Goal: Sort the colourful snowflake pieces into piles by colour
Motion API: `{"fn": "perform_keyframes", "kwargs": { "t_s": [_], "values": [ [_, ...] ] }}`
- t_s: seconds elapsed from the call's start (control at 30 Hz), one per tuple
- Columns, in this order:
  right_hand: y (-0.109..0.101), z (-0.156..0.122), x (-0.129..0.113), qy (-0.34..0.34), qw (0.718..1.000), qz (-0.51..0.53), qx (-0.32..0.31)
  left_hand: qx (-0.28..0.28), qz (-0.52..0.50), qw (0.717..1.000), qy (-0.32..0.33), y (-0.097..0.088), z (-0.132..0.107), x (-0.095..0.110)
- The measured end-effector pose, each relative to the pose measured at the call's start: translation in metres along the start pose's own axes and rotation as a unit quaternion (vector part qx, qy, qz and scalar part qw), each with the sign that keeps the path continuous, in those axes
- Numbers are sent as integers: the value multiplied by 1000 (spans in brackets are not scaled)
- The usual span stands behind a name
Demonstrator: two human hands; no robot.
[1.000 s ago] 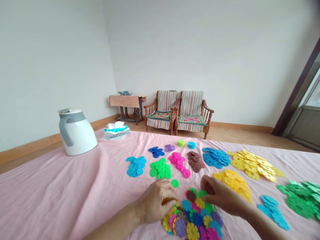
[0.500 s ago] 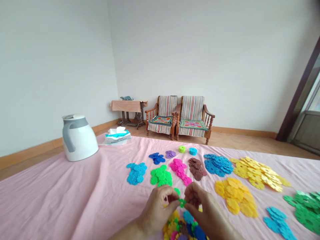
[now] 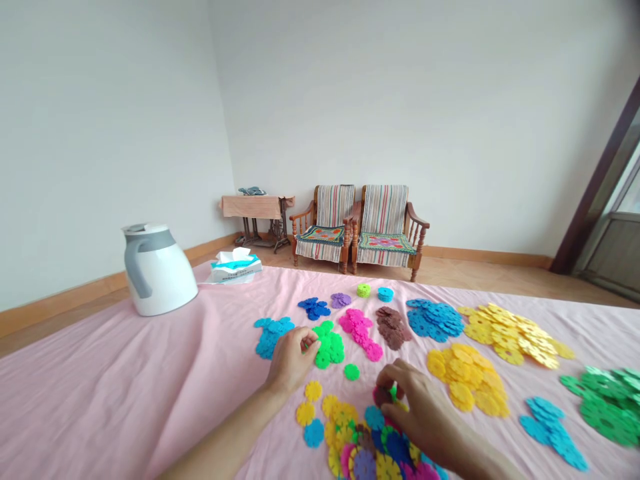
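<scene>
My left hand (image 3: 294,357) is at the left edge of the bright green pile of notched plastic discs (image 3: 331,348). Its thumb and index finger are pinched together; what lies between the tips is mostly hidden. My right hand (image 3: 417,403) reaches over the top right of the mixed heap of coloured discs (image 3: 365,453). Its curled thumb and fingers close round a dark brown disc (image 3: 383,396), with pink and green discs showing close by. A single green disc (image 3: 351,372) lies between the hands. Left of the heap are loose yellow discs (image 3: 305,413) and a blue disc (image 3: 314,433).
Sorted piles surround the hands: light blue (image 3: 270,337), pink (image 3: 359,330), brown (image 3: 391,327), blue (image 3: 435,320), orange-yellow (image 3: 470,379) and dark green (image 3: 610,407). A white jug (image 3: 167,277) and a tissue box (image 3: 236,268) stand on the pink cloth (image 3: 125,393) at left.
My hands have parted from the small green disc they both held. The left has moved up and left to the bright green pile; the right has stayed over the heap.
</scene>
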State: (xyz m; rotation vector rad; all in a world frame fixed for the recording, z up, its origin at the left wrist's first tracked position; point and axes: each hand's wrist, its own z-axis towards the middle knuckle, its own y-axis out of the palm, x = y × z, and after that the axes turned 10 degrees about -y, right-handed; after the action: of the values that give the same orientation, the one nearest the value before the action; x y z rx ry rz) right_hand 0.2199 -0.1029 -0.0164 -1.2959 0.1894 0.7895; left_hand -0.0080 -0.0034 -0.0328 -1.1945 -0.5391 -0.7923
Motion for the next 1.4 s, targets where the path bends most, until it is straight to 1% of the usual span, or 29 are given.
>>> {"fn": "perform_keyframes", "kwargs": {
  "t_s": [0.1,0.2,0.27,0.33,0.43,0.5,0.53,0.6,0.67,0.73,0.77,0.83,0.9,0.97,1.03,1.13,1.23,1.3,1.4],
  "values": [
    [-2,2,0,13,1000,25,-3,10,-3,1000,-3,1,0,-4],
    [-4,6,10,45,998,51,8,23,-4,1000,19,0,-1,-3],
    [-5,10,22,72,995,60,45,27,1,999,40,-1,-4,0],
    [-4,15,39,95,987,81,96,23,8,998,60,-2,-7,5],
    [-3,22,62,123,968,124,180,6,11,996,89,-3,-14,13],
    [-5,24,70,142,957,133,217,-9,15,994,110,-3,-18,18],
    [-7,23,71,151,955,123,223,-16,18,992,121,-3,-20,20],
    [-12,21,67,151,964,80,205,-39,24,988,149,-3,-23,24],
    [-15,17,56,121,981,42,145,-74,33,978,191,-3,-27,28],
    [-14,12,42,71,994,35,75,-116,55,961,245,-4,-31,33],
    [-12,9,36,51,997,38,50,-135,73,950,271,-4,-33,35],
    [-8,6,25,36,999,32,19,-165,110,930,309,-5,-36,39],
    [-4,4,18,41,999,14,3,-180,139,919,323,-6,-38,41],
    [-3,4,15,49,999,2,-12,-180,158,918,317,-7,-38,41],
    [-3,4,15,54,998,-4,-20,-167,166,924,301,-7,-36,40],
    [-4,4,20,57,998,-9,-18,-126,150,945,262,-6,-33,36],
    [-3,4,22,53,998,-9,10,-98,98,966,219,-4,-33,36],
    [-3,5,18,53,998,11,31,-111,50,974,190,-2,-35,39],
    [0,8,3,41,993,101,52,-160,-18,976,144,0,-43,47]
  ]
}}
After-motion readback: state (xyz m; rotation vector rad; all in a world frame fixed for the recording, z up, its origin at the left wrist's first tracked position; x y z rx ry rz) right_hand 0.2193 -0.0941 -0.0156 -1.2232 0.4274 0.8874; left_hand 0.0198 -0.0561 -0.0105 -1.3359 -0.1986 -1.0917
